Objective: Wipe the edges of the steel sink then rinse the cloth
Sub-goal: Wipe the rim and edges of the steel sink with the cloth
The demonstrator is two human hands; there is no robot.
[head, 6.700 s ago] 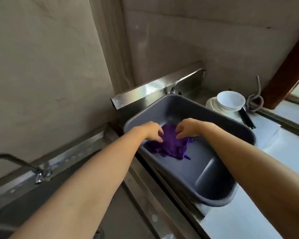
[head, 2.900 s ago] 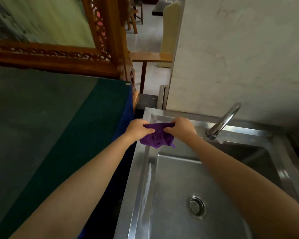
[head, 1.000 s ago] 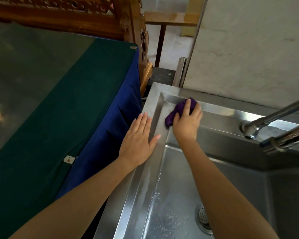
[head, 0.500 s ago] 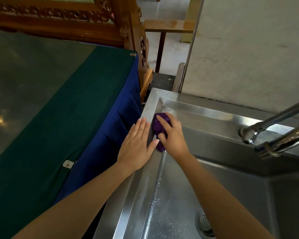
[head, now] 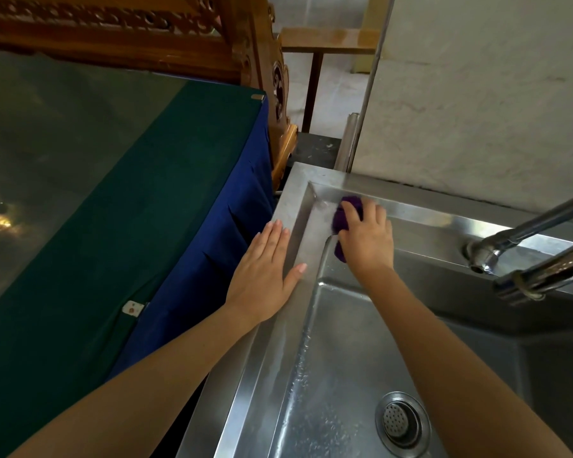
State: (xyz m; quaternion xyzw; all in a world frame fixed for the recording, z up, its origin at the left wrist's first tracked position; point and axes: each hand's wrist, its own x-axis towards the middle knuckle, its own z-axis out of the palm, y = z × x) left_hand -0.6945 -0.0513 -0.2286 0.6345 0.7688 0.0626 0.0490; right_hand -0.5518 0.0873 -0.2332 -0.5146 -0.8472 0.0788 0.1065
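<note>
Head view shows your right hand (head: 366, 239) pressing the purple cloth (head: 340, 219) onto the steel sink (head: 290, 206) at its far-left inner corner, where the back ledge meets the left one. Your fingers (head: 351, 209) lie nearly straight and close together on top of the cloth, not wrapped round it. The index finger crosses its upper part and the thumb lies over its lower part, so purple shows only past the index fingertip, to the left of it and just under the thumb.

Your left hand (head: 265, 269) lies flat, palm down, on the sink's left rim. Its fingers are straight and together with the thumb spread to the right, and it holds nothing. A strip of bare steel separates that thumb from the cloth.

Right of your right fingers, two chrome spouts (head: 523, 233) reach over the basin. The round drain strainer (head: 402, 421) sits well back from those fingers, toward you, beside your right forearm. Water droplets streak the basin's left wall below your right wrist. Left of your left fingers hangs a blue skirt (head: 212, 252) under a green tabletop (head: 113, 209), with a carved wooden frame (head: 146, 31) far beyond the fingertips.
</note>
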